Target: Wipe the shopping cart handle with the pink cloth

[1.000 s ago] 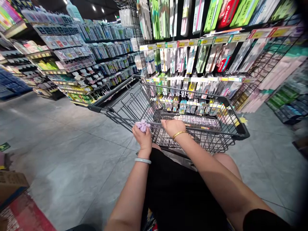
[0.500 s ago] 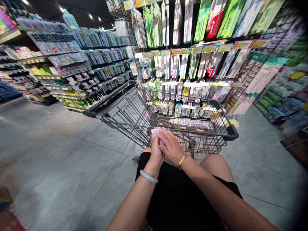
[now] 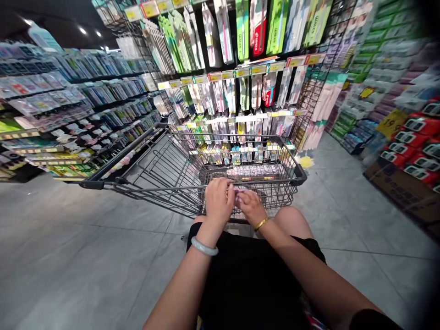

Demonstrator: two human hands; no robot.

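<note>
My left hand (image 3: 219, 199), with a pale bangle at its wrist, is closed with its back turned up. Close beside it, my right hand (image 3: 252, 208), with a gold bangle, has its fingers bent inward. Between the two sets of fingers shows a small, soft-looking pale lilac thing (image 3: 238, 195), gripped from both sides. Most of it is hidden, and its kind cannot be made out. Just beyond the hands stands a dark wire shopping cart (image 3: 294, 183), its near rail passing behind them.
A rack of toothbrush-like packs (image 3: 242, 30) rises behind the cart. Hanging shelves (image 3: 113, 91) stretch to the left. At the right, red packs (image 3: 412, 142) sit above a brown carton (image 3: 395, 188). Grey tiled floor (image 3: 85, 256) lies around my knees.
My hands, clasped together before, have drawn slightly apart, and the left has turned its back upward. The view has swung right, bringing the red packs into sight.
</note>
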